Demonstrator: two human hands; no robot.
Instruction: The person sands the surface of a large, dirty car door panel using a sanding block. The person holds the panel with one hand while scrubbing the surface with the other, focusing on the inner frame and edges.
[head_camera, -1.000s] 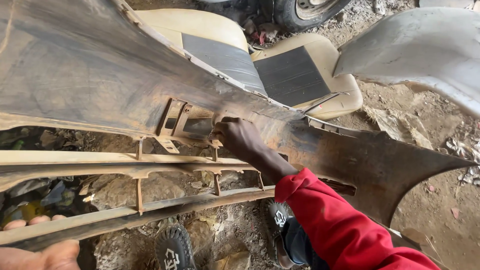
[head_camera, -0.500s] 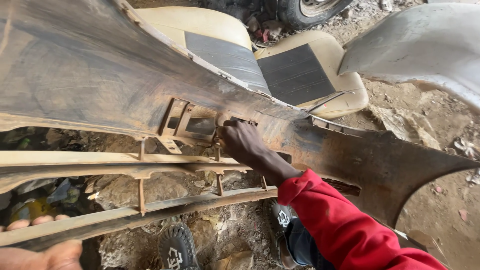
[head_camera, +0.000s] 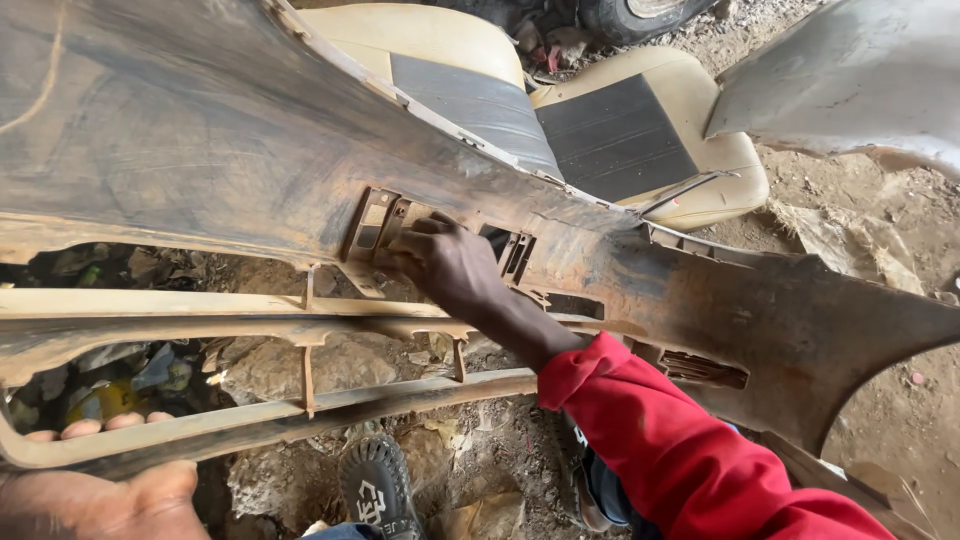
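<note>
A large dusty car bumper (head_camera: 200, 130) lies inner side up across the view. Its grille bars (head_camera: 250, 305) run along the lower left. My left hand (head_camera: 110, 495) grips the bumper's lowest bar at the bottom left, fingertips curled over the far edge. My right hand (head_camera: 455, 265), in a red sleeve (head_camera: 680, 450), reaches into the bumper's middle. Its curled fingers press on a small rectangular bracket (head_camera: 372, 222) moulded into the inner face. What lies under those fingers is hidden.
A beige car seat (head_camera: 620, 140) with dark panels lies behind the bumper. A grey body panel (head_camera: 850, 80) sits at the top right and a tyre (head_camera: 640, 12) at the top edge. Rocks (head_camera: 270, 365) and litter show through the grille. My shoe (head_camera: 375, 490) is below.
My right hand has slid a little to the left along the bumper's inner face and now rests on the bracket. My left hand keeps its grip on the lower bar.
</note>
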